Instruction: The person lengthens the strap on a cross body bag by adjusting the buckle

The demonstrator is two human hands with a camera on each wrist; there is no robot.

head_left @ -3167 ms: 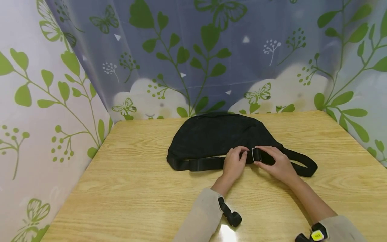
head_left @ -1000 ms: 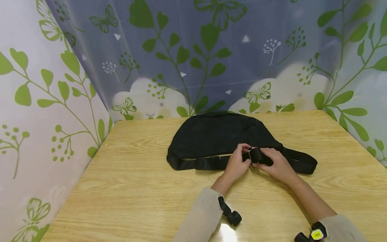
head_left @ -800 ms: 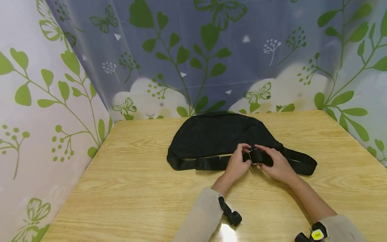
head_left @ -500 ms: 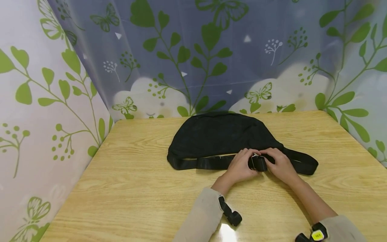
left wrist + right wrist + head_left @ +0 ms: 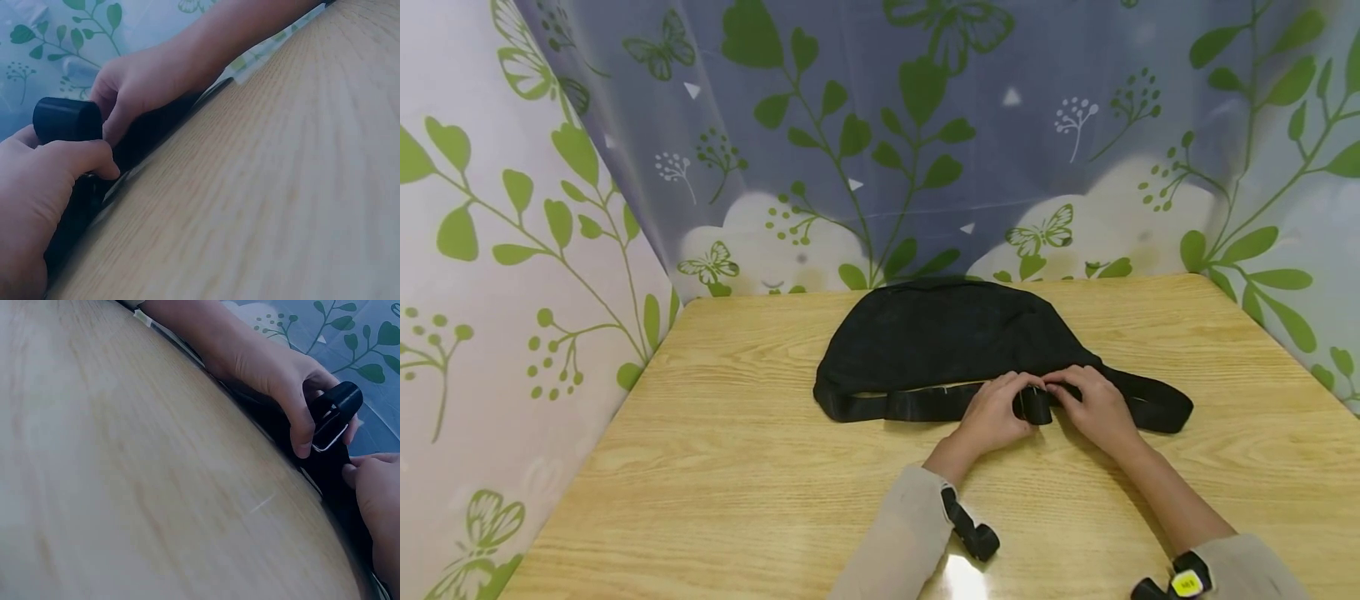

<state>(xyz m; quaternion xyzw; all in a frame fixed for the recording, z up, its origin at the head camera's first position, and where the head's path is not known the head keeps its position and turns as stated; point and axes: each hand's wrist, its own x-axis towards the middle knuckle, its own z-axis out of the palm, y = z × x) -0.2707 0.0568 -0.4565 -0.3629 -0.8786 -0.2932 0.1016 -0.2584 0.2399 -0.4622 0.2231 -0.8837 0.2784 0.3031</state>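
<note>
A black waist bag point(image 5: 947, 333) lies on the table with its webbing strap point(image 5: 928, 404) running along the near side. My left hand point(image 5: 995, 414) grips the strap at its metal slide buckle point(image 5: 331, 439), thumb and fingers on either side. Above that grip a short loop of strap point(image 5: 67, 119) stands up, clear in both wrist views. Just to the right, my right hand point(image 5: 1097, 408) pinches the strap, its fingertips close to the left hand's. Part of the buckle is hidden behind the left fingers in the head view.
The wooden table point(image 5: 737, 500) spreads out around the bag. A printed cloth point(image 5: 880, 150) with leaves and butterflies hangs behind it and along both sides. At the right, the strap's folded end point(image 5: 1165, 408) lies on the wood.
My left hand has moved right along the strap onto the buckle. My right hand has left the buckle and pinches the strap beside it. The strap loop at the buckle has turned upward.
</note>
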